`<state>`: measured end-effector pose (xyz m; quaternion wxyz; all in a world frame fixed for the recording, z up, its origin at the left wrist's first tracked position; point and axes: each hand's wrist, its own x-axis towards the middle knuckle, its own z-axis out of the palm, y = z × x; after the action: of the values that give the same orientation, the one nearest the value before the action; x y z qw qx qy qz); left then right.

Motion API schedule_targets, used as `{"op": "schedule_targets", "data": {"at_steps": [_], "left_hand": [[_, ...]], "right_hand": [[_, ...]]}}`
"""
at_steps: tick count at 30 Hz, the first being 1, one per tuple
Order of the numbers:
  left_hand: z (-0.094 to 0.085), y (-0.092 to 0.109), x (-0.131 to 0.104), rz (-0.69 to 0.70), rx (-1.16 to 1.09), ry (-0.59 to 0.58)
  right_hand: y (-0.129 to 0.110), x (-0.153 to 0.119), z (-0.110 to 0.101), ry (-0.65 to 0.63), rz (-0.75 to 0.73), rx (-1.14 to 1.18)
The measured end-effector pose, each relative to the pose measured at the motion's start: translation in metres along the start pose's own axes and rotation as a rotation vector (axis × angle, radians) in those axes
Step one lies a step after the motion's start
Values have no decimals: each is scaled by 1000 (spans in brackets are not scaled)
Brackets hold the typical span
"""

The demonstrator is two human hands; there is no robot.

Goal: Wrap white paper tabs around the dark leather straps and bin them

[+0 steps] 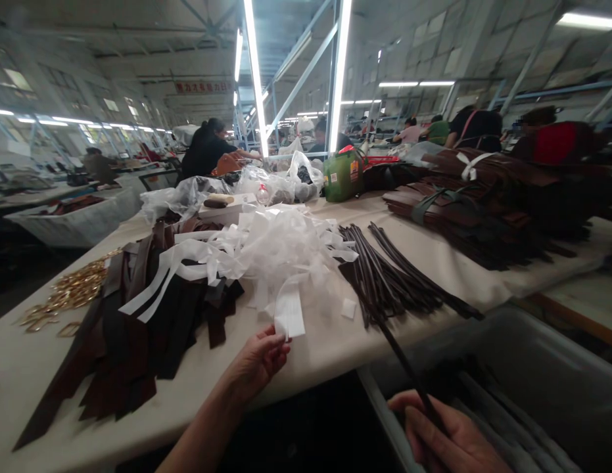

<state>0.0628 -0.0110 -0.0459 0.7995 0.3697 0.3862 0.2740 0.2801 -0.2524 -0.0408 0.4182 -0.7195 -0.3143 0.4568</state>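
My left hand [263, 358] pinches the lower corner of a white paper strip [290, 309] at the front of a heap of crumpled white strips [281, 240]. At the lower right, my right hand [446, 430] is closed around the near end of a thin dark brown leather strap [401, 355]. The strap slants up and away to a bundle of similar straps [384, 279] lying on the table. A small white square [348, 309] rests between the heap and that bundle.
Flat brown leather strips [133, 328] and gold metal rings [71, 289] cover the table's left side. Stacked leather pieces [463, 203] lie at the right, a green container [342, 175] behind. A grey bin [542, 348] stands below the table edge. Several people work farther off.
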Motion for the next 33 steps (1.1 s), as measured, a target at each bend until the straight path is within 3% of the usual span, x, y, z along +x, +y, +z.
{"op": "schedule_targets", "data": {"at_steps": [4, 9, 13, 17, 21, 24, 27, 31, 33], "left_hand": [[7, -4, 2, -96, -46, -60], [17, -3, 5, -80, -62, -100], [24, -5, 1, -74, -60, -136], [30, -8, -4, -54, -15, -206], [23, 2, -5, -43, -58, -188], [2, 32, -2, 28, -210, -83], [-28, 85, -1, 185, -368, 37], [-61, 159, -14, 569, -590, 246], [-69, 180, -26, 715, -602, 303]], "right_hand": [[8, 2, 13, -92, -58, -1], [-3, 13, 12, -103, -65, 77], [-32, 51, 24, -146, -92, 135], [-60, 96, 56, -194, -149, 127], [-80, 119, 71, -123, -258, 46], [-81, 130, 53, 17, -319, -37], [-67, 142, 23, 148, -298, -93], [-41, 156, -3, 279, -248, -138], [-33, 159, -6, 322, -251, -148]]}}
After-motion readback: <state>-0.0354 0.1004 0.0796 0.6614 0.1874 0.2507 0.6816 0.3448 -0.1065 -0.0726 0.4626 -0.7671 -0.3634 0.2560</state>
